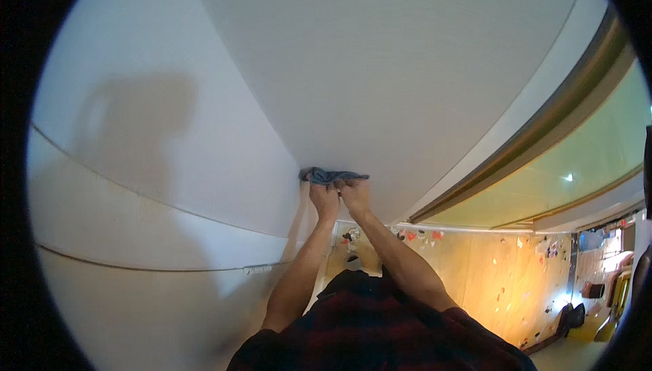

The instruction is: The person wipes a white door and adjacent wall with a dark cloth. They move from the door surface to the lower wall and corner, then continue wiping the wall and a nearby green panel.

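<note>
A bunched grey-blue cloth (331, 175) lies against the white panel (387, 90) at its corner with the white wall (229, 167). My left hand (324, 193) grips the cloth at its left part, close to the corner. Just beside it, my right hand (354, 191) grips the right part, knuckles towards me. Both forearms reach up from a dark red plaid garment. The cloth hides most of the fingertips.
Thin seams and a small white fitting (257, 269) run along the left wall. At right stands a brown frame (489, 167) with a greenish glossy panel (555, 177). Below lies a wooden floor (473, 264) with scattered scraps. A dark object (574, 316) and a clear plastic container (591, 240) are farther right.
</note>
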{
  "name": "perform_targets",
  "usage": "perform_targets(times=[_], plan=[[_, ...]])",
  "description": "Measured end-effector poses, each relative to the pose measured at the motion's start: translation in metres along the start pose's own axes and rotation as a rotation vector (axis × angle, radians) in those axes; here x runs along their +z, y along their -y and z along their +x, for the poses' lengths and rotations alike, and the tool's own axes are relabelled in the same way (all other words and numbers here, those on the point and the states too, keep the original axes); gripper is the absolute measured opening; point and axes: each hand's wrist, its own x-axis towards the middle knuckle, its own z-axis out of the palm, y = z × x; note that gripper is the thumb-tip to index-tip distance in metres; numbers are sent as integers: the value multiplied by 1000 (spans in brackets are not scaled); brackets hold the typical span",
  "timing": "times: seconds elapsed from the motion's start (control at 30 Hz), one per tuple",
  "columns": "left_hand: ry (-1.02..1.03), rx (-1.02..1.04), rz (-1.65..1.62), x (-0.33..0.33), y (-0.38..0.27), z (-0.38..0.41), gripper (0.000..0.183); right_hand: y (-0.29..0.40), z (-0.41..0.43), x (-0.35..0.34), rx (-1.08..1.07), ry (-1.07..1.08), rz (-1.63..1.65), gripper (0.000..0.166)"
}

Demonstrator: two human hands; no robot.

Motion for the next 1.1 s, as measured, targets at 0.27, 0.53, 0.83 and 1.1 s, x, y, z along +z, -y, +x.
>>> perform_targets(times=[0.27,0.53,0.83,1.1], plan=[[246,-411,57,45,79,-21,27,-100,22,0,252,-57,-10,24],[434,-417,-348,45,1,-39,31,-48,-14,-83,118,-141,-37,23],[244,-79,-532,-29,-137,33,22,127,-36,-81,-264,-266,82,31],[461,-353,-26,15,-39,-20,9,-11,-22,-83,-15,-218,-116,25]])
